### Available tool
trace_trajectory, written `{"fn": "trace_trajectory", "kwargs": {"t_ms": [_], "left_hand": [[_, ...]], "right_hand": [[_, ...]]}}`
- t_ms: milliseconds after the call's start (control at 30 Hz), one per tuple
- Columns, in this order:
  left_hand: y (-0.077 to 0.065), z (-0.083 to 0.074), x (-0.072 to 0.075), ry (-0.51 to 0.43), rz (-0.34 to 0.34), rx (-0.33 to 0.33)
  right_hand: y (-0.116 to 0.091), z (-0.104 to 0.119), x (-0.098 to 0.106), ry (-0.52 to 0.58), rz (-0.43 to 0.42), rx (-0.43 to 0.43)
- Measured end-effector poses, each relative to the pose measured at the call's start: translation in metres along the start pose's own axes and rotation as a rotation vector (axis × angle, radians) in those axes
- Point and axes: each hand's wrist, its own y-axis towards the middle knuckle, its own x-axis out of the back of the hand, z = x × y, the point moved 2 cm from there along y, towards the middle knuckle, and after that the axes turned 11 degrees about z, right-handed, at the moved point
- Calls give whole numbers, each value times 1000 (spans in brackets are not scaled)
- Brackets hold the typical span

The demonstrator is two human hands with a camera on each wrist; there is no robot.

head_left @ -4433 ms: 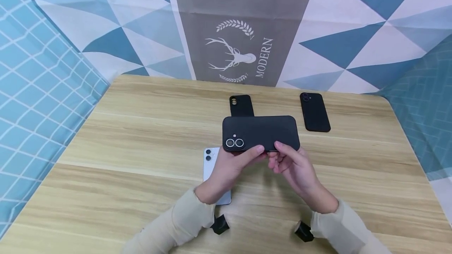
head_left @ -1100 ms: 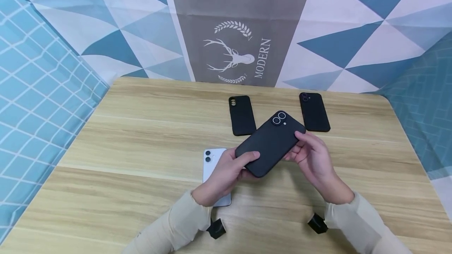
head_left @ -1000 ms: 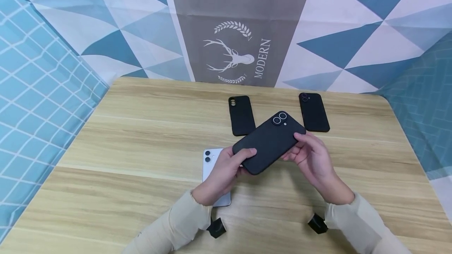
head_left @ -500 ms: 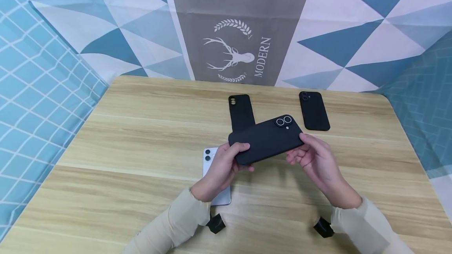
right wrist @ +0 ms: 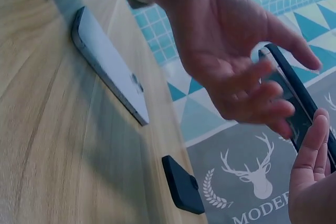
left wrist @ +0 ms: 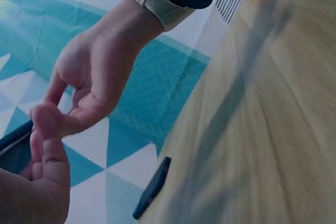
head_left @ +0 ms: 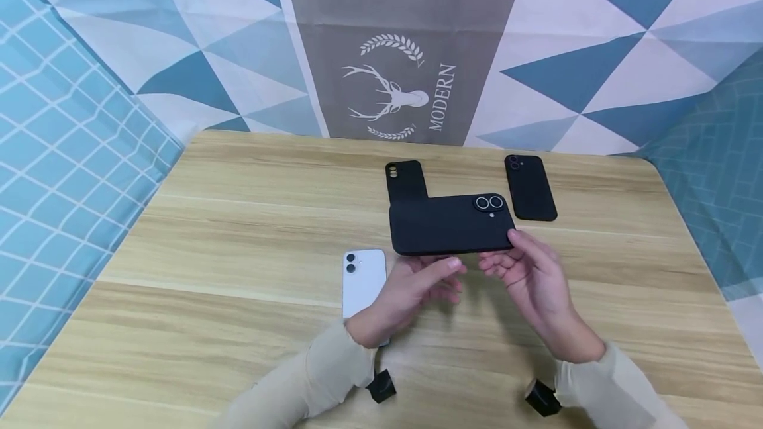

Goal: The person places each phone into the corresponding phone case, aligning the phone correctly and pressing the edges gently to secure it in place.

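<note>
A smartphone in a black case (head_left: 450, 225) is held above the table, lying lengthwise with its two-ring camera at the right end. My right hand (head_left: 542, 283) pinches that right end near the lower corner, thumb on the back. Below the phone's lower edge is my left hand (head_left: 411, 290), its thumb off the case and its fingers loosely extended; the right wrist view shows this left hand (right wrist: 226, 56) with fingers spread beside the phone's dark screen (right wrist: 286, 98). A white phone (head_left: 362, 280) lies on the table, partly hidden by my left hand and wrist.
Behind the held phone, a black phone case (head_left: 406, 181) with camera cut-outs lies partly covered from sight. Another black case or cased phone (head_left: 530, 188) rests at the back right of the wooden table (head_left: 250, 217). A patterned cloth (head_left: 393, 85) hangs behind.
The cased phone has turned from a diagonal tilt to nearly level. My left hand has let go of its left end and moved right and down, uncovering more of the white phone.
</note>
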Motion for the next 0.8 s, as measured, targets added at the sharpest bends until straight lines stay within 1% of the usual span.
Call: {"fn": "trace_trajectory", "kwargs": {"t_ms": [133,233,400,533,667,733,800], "left_hand": [[9,4,-9,35,-19,22],[14,5,-12,60,-38,27],[14,5,-12,89,-61,29],[13,3,-12,123,-34,46],[10,-1,-10,141,-27,20],[8,-4,-8,123,-52,-14],[5,-6,-4,89,-84,-41]], "right_hand": [[-2,-2,-4,-18,12,-20],[-4,-4,-6,-33,24,-38],[-6,-5,-7,-24,31,-46],[-7,-5,-8,-6,33,-38],[-6,-5,-10,-11,34,-23],[-6,-5,-10,-5,27,-17],[-6,-4,-9,-21,15,-5]]}}
